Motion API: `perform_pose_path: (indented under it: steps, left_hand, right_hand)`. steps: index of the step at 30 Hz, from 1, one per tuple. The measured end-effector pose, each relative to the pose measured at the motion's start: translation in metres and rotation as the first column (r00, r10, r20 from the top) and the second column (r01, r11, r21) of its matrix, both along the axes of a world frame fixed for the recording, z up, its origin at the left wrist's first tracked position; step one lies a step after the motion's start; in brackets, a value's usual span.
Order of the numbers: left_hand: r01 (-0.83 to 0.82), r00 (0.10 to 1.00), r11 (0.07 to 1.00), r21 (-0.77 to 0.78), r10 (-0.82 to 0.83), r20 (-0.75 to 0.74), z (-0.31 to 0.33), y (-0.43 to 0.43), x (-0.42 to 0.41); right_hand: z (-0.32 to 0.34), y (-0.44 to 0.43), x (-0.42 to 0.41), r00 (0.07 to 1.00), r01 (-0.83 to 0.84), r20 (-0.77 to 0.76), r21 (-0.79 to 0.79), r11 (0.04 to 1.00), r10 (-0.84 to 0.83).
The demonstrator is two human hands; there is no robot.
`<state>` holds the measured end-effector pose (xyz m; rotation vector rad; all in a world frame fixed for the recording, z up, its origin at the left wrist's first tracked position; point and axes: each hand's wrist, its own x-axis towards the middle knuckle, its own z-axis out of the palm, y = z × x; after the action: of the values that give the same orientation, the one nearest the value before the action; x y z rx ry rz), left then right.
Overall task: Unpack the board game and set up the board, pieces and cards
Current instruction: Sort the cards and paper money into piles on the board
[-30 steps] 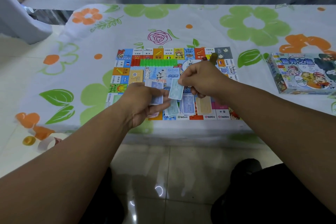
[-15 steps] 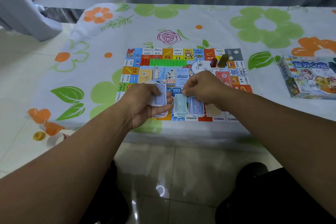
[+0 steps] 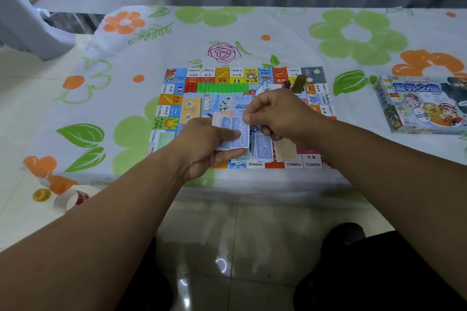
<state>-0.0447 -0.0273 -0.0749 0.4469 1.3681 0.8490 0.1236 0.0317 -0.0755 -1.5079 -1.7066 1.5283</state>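
Over the near edge of the colourful printed game board (image 3: 177,98), the left hand (image 3: 202,146) grips a stack of blue paper banknotes (image 3: 233,134) while the right hand (image 3: 280,113) pinches the top note's corner; peeling just 1 note at a time onto the matching sorted piles (image 3: 262,151) seems wisest.

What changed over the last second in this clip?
The right hand laid its teal note on the teal pile, let go, and came back to pinch the top blue note of the stack the left hand grips. Board and box stayed put.
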Motion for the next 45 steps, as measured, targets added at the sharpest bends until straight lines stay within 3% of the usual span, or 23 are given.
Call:
perform_pose_path:
  steps: [6, 10, 15, 21, 28, 34, 39, 45]
  left_hand:
    - [-0.011, 0.999, 1.000, -0.023, 0.010, -0.031, -0.005, 0.004, 0.000]
    - [-0.026, 0.999, 0.999, -0.036, 0.025, -0.021, -0.005, 0.004, 0.001]
    - [-0.030, 1.000, 0.999, -0.041, 0.030, 0.006, -0.003, 0.003, 0.002]
    - [-0.021, 1.000, 0.999, -0.040, 0.021, 0.020, -0.004, 0.005, 0.002]
    - [0.018, 1.000, 1.000, -0.020, -0.018, 0.001, -0.006, 0.004, 0.006]
    - [0.059, 0.998, 0.998, -0.013, -0.058, 0.009, -0.006, 0.005, 0.008]
    - [-0.013, 1.000, 0.999, -0.046, 0.012, -0.012, -0.008, 0.008, 0.003]
    - [-0.026, 1.000, 0.999, -0.038, 0.027, 0.016, -0.005, 0.006, 0.003]
  right_hand:
    - [-0.002, 0.007, 0.021, 0.989, 0.096, 0.111, -0.013, 0.995, -0.094]
    - [-0.010, 0.006, 0.028, 0.968, 0.042, 0.246, 0.016, 0.999, -0.045]
    - [-0.017, 0.005, 0.025, 0.954, 0.026, 0.300, 0.001, 1.000, -0.025]
    - [-0.015, 0.006, 0.023, 0.953, 0.039, 0.300, 0.030, 0.999, -0.047]
    - [-0.007, -0.002, 0.014, 0.999, -0.031, 0.041, -0.020, 0.999, 0.031]
    - [-0.006, -0.001, 0.015, 1.000, -0.003, 0.007, 0.009, 1.000, 0.003]
    - [-0.007, 0.008, 0.027, 0.992, 0.080, 0.101, -0.015, 0.997, -0.078]
    - [-0.018, 0.005, 0.031, 0.963, 0.010, 0.270, -0.016, 1.000, -0.005]
